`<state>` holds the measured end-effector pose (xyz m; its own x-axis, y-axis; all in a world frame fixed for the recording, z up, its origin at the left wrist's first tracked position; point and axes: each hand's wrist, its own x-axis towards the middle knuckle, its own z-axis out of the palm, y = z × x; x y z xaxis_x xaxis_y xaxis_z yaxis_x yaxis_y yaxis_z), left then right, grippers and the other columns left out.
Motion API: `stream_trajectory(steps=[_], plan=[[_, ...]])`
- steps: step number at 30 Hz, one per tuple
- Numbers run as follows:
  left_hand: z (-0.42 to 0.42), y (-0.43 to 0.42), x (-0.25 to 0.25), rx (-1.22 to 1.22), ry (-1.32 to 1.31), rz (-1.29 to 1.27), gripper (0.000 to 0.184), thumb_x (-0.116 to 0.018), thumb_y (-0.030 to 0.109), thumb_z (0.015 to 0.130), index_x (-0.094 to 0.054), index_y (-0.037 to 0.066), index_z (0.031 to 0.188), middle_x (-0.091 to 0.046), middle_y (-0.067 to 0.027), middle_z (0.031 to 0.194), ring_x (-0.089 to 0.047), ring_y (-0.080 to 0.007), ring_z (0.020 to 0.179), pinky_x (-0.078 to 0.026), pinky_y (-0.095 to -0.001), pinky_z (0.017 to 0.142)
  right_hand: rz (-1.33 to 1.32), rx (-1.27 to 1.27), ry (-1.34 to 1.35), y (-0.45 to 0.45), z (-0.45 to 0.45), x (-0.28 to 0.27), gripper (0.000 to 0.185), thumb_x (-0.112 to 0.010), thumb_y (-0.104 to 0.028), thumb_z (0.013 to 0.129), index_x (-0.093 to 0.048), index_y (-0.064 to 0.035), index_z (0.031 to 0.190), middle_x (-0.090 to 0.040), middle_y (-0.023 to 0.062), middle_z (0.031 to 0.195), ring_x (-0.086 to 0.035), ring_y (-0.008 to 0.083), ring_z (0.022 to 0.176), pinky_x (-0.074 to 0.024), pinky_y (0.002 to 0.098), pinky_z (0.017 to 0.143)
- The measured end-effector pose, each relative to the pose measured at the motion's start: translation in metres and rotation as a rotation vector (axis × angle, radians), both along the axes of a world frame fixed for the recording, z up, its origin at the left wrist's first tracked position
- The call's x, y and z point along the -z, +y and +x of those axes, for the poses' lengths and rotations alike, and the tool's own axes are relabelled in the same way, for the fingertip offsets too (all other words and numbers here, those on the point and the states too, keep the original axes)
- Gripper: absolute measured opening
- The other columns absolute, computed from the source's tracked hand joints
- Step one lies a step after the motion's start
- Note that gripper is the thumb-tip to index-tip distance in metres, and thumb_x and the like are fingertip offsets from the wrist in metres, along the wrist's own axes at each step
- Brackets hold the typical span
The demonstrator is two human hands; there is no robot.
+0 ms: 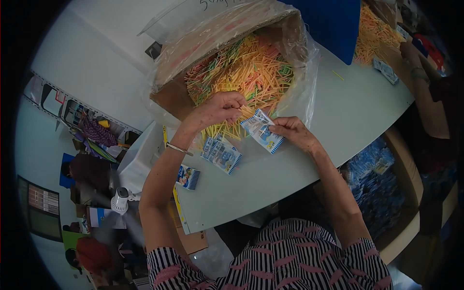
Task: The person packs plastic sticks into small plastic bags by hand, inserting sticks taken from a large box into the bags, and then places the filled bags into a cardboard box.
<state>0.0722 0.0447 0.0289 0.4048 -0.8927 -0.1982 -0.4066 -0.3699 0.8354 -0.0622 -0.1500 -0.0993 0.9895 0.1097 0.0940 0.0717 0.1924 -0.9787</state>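
My right hand [296,134] pinches the side of a small clear packet [263,131] printed in blue and white, holding it tilted over the table. My left hand [223,107] is closed on a few thin pale-orange sticks [247,112], whose ends are at the packet's upper edge. Whether their tips are inside the packet I cannot tell. Behind my hands, a plastic-lined cardboard box [169,99] lies with its opening towards me, and a heap of thin coloured sticks [251,67] spills out of it. Another blue-printed packet [221,153] lies on the table below my left hand.
A blue packet [187,177] lies near the left edge of the pale table [251,186]. To the lower right stands a carton of blue packets [377,183]. A blue panel [333,29] rises at the back; a co-worker's arm [420,72] is at right. A fan [120,200] stands left.
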Motion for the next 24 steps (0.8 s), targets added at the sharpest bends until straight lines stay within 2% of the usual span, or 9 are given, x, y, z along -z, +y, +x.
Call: stream_trajectory(steps=[4,6,13,16,19,21,22,24], plan=[[-0.012,-0.002,-0.009,-0.099,-0.109,-0.008,0.017,-0.058,0.003,0.084,-0.054,-0.001,0.1,-0.058,-0.0037,0.084,-0.056,-0.0075,0.074,-0.047,-0.0214,0.066,0.014,0.035,0.001,0.002,-0.004,-0.004,0.02,-0.058,-0.017,0.089,-0.066,-0.0008,0.096,-0.064,-0.0011,0.081,-0.053,0.0031,0.074,-0.0432,0.0195,0.071],[-0.01,-0.003,-0.012,-0.025,-0.35,-0.054,0.012,-0.057,0.001,0.083,-0.055,-0.002,0.095,-0.057,-0.0023,0.082,-0.054,-0.0069,0.075,-0.045,-0.0208,0.068,0.036,0.05,-0.003,0.002,-0.005,-0.005,0.02,-0.058,-0.019,0.088,-0.067,-0.0015,0.094,-0.064,-0.0007,0.08,-0.053,0.0031,0.074,-0.0428,0.0197,0.071],[0.01,0.016,-0.041,-0.076,-0.394,-0.072,0.009,-0.058,0.002,0.084,-0.055,-0.001,0.092,-0.055,0.0005,0.079,-0.049,-0.0039,0.073,-0.042,-0.0197,0.065,0.022,0.087,-0.046,-0.001,-0.007,-0.006,0.022,-0.058,-0.021,0.089,-0.067,-0.0011,0.094,-0.064,-0.0009,0.079,-0.053,0.0034,0.074,-0.043,0.02,0.072],[0.027,0.025,-0.037,-0.127,-0.527,0.022,0.009,-0.057,0.004,0.085,-0.056,-0.001,0.093,-0.055,0.0014,0.079,-0.048,-0.0049,0.072,-0.042,-0.021,0.064,0.028,0.116,-0.043,0.0,-0.009,-0.008,0.022,-0.058,-0.021,0.089,-0.067,-0.0013,0.094,-0.064,-0.001,0.078,-0.053,0.0035,0.074,-0.0429,0.0201,0.072],[0.026,0.024,-0.025,0.015,-0.501,0.086,0.017,-0.054,0.012,0.09,-0.057,-0.001,0.1,-0.059,-0.0007,0.088,-0.052,-0.0073,0.08,-0.044,-0.0224,0.072,0.046,0.137,-0.054,0.001,-0.008,-0.009,0.023,-0.058,-0.022,0.089,-0.067,-0.0015,0.094,-0.063,-0.0012,0.078,-0.053,0.0036,0.073,-0.0427,0.0202,0.071],[0.007,0.015,-0.005,-0.146,-0.322,-0.077,0.029,-0.048,0.021,0.094,-0.055,0.0,0.114,-0.059,-0.004,0.103,-0.052,-0.0101,0.094,-0.042,-0.0239,0.083,0.033,0.144,-0.065,0.002,-0.008,-0.007,0.024,-0.058,-0.023,0.089,-0.066,-0.0017,0.095,-0.063,-0.0017,0.078,-0.053,0.0039,0.073,-0.0429,0.0205,0.071],[-0.003,0.009,0.002,-0.146,-0.32,-0.076,0.029,-0.048,0.021,0.094,-0.055,0.0,0.114,-0.059,-0.004,0.103,-0.052,-0.0101,0.094,-0.042,-0.0239,0.083,0.033,0.144,-0.063,0.003,-0.009,-0.008,0.024,-0.058,-0.023,0.089,-0.066,-0.0017,0.095,-0.063,-0.0017,0.078,-0.053,0.0039,0.073,-0.0429,0.0205,0.071],[-0.018,-0.003,0.012,-0.174,0.003,-0.247,0.036,-0.041,0.025,0.097,-0.05,0.002,0.123,-0.055,-0.0057,0.115,-0.048,-0.0111,0.107,-0.038,-0.0244,0.092,0.052,0.137,-0.032,0.004,-0.01,-0.012,0.025,-0.058,-0.024,0.089,-0.066,-0.0017,0.097,-0.063,-0.0018,0.079,-0.053,0.0038,0.074,-0.0423,0.02,0.072]])
